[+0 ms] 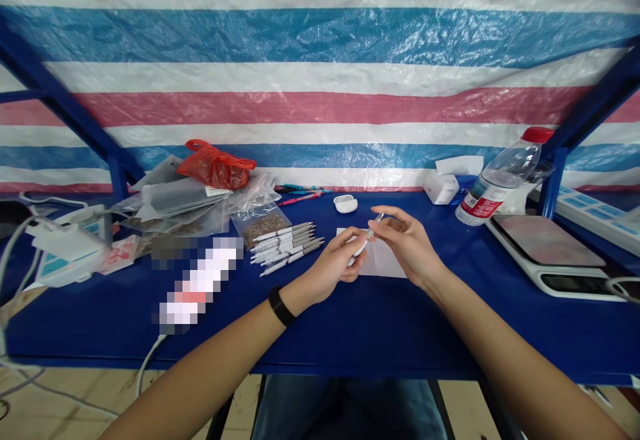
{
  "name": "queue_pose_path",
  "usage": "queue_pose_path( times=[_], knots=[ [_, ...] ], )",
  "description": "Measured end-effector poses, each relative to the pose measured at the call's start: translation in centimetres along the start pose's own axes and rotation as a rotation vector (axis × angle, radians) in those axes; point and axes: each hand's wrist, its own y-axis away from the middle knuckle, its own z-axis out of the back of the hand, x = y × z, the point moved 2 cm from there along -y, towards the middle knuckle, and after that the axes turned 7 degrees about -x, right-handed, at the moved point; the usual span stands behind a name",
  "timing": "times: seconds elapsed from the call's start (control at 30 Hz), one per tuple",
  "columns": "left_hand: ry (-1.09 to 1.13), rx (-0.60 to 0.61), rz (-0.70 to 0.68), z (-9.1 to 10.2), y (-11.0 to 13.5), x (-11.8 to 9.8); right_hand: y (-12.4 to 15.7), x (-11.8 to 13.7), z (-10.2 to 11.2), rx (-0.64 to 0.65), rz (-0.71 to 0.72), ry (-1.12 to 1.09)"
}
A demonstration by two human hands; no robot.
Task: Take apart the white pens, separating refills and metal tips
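Note:
Over the middle of the table, my left hand point(341, 258) is closed around the white barrel of a pen point(359, 249). The fingers of my right hand point(400, 235) pinch the pen's silvery tip end, pointing up and to the right. Whether that tip is a separate part I cannot tell. Beneath both hands lies a sheet of white paper point(383, 261), partly covered by them. To the left of my left hand, several white pens point(285, 245) lie side by side in a pile.
Behind the hands sits a white earbud case point(345, 204). A plastic bottle point(503, 180) and a digital scale point(553, 247) stand at right. Clear bags of brown bits point(263, 223), a red plastic bag point(217, 165) and a blurred-out device with a cable point(200, 283) occupy the left.

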Motion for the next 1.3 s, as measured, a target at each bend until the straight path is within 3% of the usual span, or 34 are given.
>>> queue_pose_path(
  times=[0.13, 0.63, 0.83, 1.0, 1.17, 1.3],
  knots=[
    [0.013, -0.003, 0.007, 0.0, 0.0, -0.2, 0.1, 0.3, -0.1, 0.064, -0.021, -0.070],
    [0.020, 0.059, 0.008, 0.1, -0.2, 0.1, -0.1, -0.1, 0.1, 0.033, -0.042, 0.008],
    [0.040, 0.044, 0.024, 0.2, -0.2, 0.1, -0.1, 0.1, 0.1, 0.112, -0.065, -0.054],
    [0.042, 0.063, 0.026, 0.1, -0.2, 0.1, -0.1, -0.1, 0.1, 0.063, -0.032, 0.034],
    [0.068, 0.075, 0.032, 0.4, -0.2, -0.2, -0.2, 0.4, 0.3, 0.087, -0.028, -0.078],
    [0.055, 0.104, 0.028, 0.5, -0.2, -0.4, -0.6, 1.0, 0.6, 0.015, -0.007, -0.126]
  ],
)
